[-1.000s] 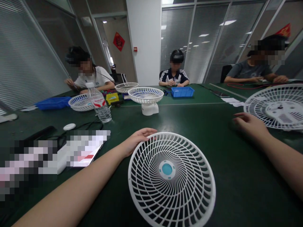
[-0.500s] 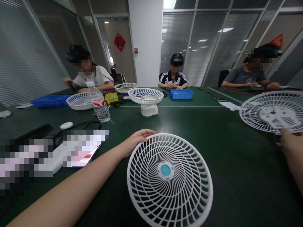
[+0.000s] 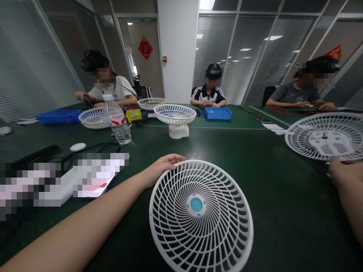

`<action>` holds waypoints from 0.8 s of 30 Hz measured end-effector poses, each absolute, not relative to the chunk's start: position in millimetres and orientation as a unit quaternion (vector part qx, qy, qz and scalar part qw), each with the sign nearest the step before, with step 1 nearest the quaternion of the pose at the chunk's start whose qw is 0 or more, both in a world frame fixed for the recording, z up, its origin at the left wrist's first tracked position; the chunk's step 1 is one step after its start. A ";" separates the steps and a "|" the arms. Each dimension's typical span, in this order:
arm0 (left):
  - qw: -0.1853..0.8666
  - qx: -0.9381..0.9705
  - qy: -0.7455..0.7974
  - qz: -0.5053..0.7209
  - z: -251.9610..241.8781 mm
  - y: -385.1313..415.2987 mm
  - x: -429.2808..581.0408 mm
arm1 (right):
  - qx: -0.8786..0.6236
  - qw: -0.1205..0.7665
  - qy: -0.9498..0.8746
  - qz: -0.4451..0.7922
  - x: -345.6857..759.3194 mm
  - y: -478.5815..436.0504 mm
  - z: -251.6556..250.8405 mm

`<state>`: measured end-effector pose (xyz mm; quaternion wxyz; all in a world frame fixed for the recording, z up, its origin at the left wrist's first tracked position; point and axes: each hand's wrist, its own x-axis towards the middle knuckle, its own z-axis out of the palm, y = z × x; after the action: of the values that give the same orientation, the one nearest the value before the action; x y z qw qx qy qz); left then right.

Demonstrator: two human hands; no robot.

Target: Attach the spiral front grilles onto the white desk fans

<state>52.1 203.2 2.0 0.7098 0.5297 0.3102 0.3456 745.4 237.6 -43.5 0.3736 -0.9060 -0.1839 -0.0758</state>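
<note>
A white front fan grille [image 3: 201, 215] with a blue centre cap lies flat on the green table [image 3: 266, 181] just before me. My left hand [image 3: 160, 169] rests on its far left rim, fingers curled over the edge. At the right, a white rear fan grille [image 3: 326, 136] is tilted up off the table. My right hand [image 3: 342, 170] holds its near edge from below; its fingers are mostly hidden.
A water bottle [image 3: 116, 120], a white fan base with a grille [image 3: 175, 119], more grilles [image 3: 91, 117], blue trays [image 3: 218, 112] and a yellow box stand further back. Three people sit at the far side. Cables and blurred items lie at the left.
My right hand moved from the table's middle out to the right and took hold of the rear grille, which now tilts up. My left hand has stayed on the front grille.
</note>
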 end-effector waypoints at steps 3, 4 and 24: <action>0.710 0.530 0.312 0.344 2.5 203.3 52.1 | -0.928 0.346 -0.133 -0.025 744.0 242.9 -36.3; 0.710 0.528 0.314 0.344 3.7 202.6 52.7 | -0.932 0.339 -0.128 -0.017 743.3 243.9 -34.6; 0.718 0.503 0.328 0.352 7.2 201.1 58.1 | -0.849 0.334 -0.399 0.095 638.7 236.2 3.7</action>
<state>58.1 201.1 7.2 0.7176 0.5033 0.3281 0.3522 638.7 236.2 3.7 0.3344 -0.8485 -0.3988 0.0955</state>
